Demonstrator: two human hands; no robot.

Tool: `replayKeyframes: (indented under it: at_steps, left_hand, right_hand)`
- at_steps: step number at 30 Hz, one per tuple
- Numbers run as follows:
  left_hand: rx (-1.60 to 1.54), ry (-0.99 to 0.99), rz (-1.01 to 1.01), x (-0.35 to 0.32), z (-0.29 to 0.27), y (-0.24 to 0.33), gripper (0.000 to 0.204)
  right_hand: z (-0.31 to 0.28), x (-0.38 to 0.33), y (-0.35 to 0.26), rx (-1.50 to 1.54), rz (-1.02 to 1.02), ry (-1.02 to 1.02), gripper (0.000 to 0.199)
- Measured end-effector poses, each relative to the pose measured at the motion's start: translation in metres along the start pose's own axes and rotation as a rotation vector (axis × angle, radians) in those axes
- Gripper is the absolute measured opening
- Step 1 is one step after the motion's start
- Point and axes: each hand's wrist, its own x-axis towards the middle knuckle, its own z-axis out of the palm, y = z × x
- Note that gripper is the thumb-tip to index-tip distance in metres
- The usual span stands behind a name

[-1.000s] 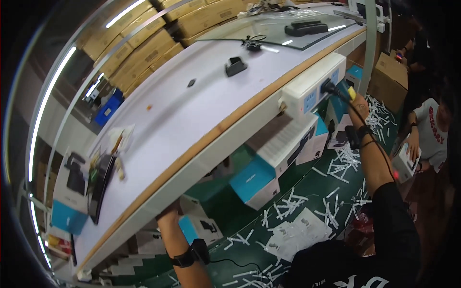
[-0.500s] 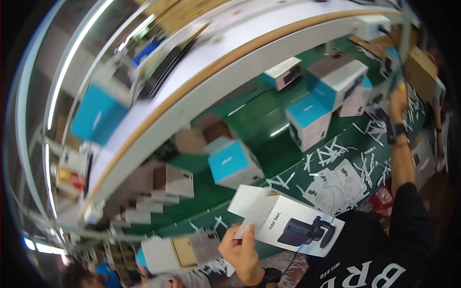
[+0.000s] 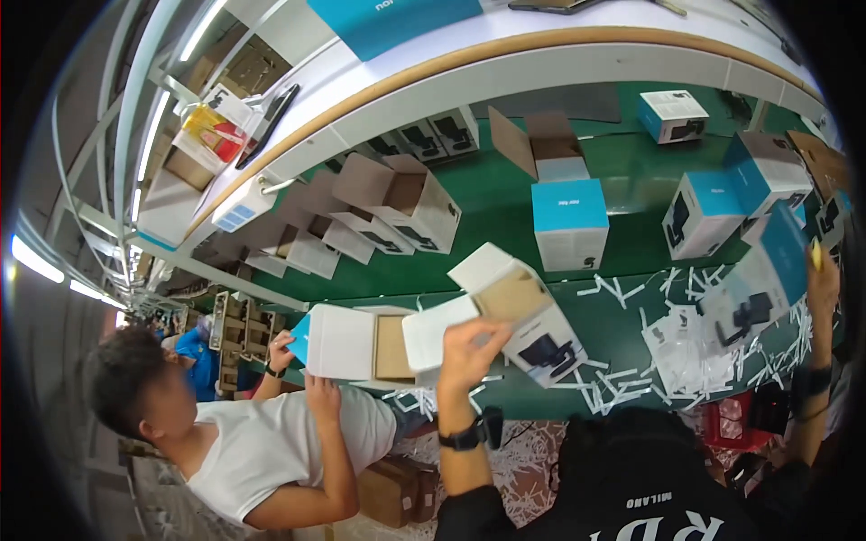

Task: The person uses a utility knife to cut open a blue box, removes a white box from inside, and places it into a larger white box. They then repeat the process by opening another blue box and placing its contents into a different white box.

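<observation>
White carton (image 3: 505, 311), flaps open, is pinched by the left hand (image 3: 465, 347) above the green worktop (image 3: 631, 180); right hand (image 3: 821, 284) grips a yellow tool (image 3: 815, 254). Steadying the flaps should help.

Left hand up with carton; co-worker now in view

Left hand (image 3: 469, 347), low near the frame's bottom edge half a second back holding a flat printed sheet, now raised, gripping an open white carton (image 3: 510, 311) over the green bench (image 3: 487, 203). Right hand (image 3: 821, 284), earlier at the white shelf's edge, now lower at the frame's right rim. View swung down; a co-worker in a white shirt (image 3: 271, 442) has appeared at left, handling another carton (image 3: 347, 343).
</observation>
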Motion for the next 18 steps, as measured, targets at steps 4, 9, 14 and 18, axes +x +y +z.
replayKeyframes:
  at_steps: [4, 9, 14, 18]
  left_hand:
    - [-0.177, -0.112, 0.059, -0.042, -0.024, -0.003, 0.002]
    - [0.131, 0.197, 0.045, -0.107, -0.022, -0.027, 0.009]
    - [0.228, 0.958, 0.035, -0.164, 0.054, -0.037, 0.044]
    - [-0.226, 1.054, -0.193, -0.206, 0.070, -0.020, 0.078]
  right_hand:
    - [-0.047, -0.013, -0.128, 0.129, 0.044, -0.340, 0.024]
    - [-0.053, -0.032, -0.321, 0.744, -0.498, -0.126, 0.009]
    - [-0.021, -0.113, -0.444, 1.239, -0.463, -0.557, 0.014]
    - [-0.042, -0.124, -0.463, 1.185, -0.681, -0.749, 0.017]
